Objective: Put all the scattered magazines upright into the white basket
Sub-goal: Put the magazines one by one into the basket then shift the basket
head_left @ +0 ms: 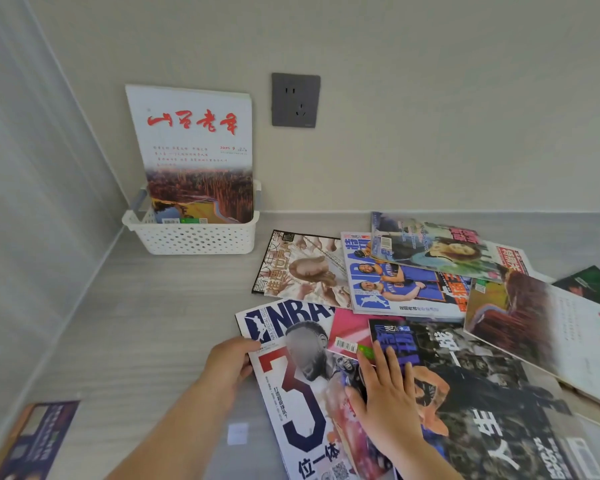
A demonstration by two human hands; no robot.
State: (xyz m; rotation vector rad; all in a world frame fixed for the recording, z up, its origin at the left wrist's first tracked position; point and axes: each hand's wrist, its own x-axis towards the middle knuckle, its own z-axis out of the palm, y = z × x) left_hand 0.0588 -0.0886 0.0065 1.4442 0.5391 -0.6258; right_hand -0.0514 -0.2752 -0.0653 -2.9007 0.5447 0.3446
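Note:
A white perforated basket (194, 239) stands against the back wall at the left, with one white-and-red magazine (196, 147) upright inside it. Several magazines lie scattered flat on the right half of the counter. Nearest me is an NBA magazine with a big "3" (291, 386). My left hand (227, 363) grips its left edge near the top corner. My right hand (385, 396) lies flat, fingers spread, on that cover beside a dark magazine (482, 393) that overlaps it. Further back lie a beige-cover magazine (302, 268) and another NBA issue (406, 285).
A grey wall socket (296, 100) sits on the back wall right of the basket. A dark blue booklet (32, 441) lies at the counter's front left. A side wall closes off the left. Bare grey counter (136, 323) stretches between basket and hands.

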